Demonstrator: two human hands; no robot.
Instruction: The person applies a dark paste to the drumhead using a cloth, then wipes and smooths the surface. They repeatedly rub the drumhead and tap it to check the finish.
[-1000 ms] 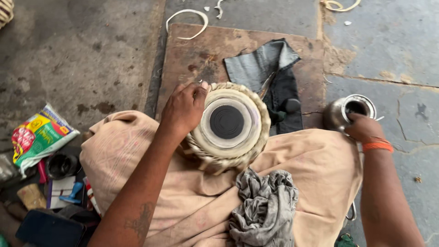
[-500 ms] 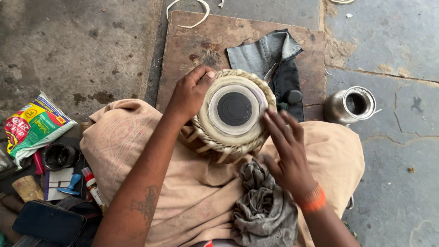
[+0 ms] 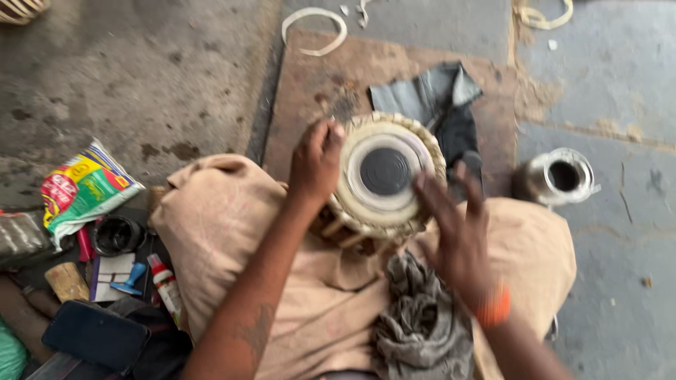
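The drum point(image 3: 384, 176) rests in the lap. The left hand point(image 3: 317, 162), fingers curled, grips its rim at nine o'clock; the right hand point(image 3: 454, 229), fingers spread, hovers at four o'clock.

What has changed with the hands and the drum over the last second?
The right hand left the steel cup on the floor, swung across to the drum and now hovers, blurred and fingers spread, at the drumhead's right edge. It holds nothing. The left hand kept its grip on the drum's left rim. The drum stayed on the lap, the grey rag below it.
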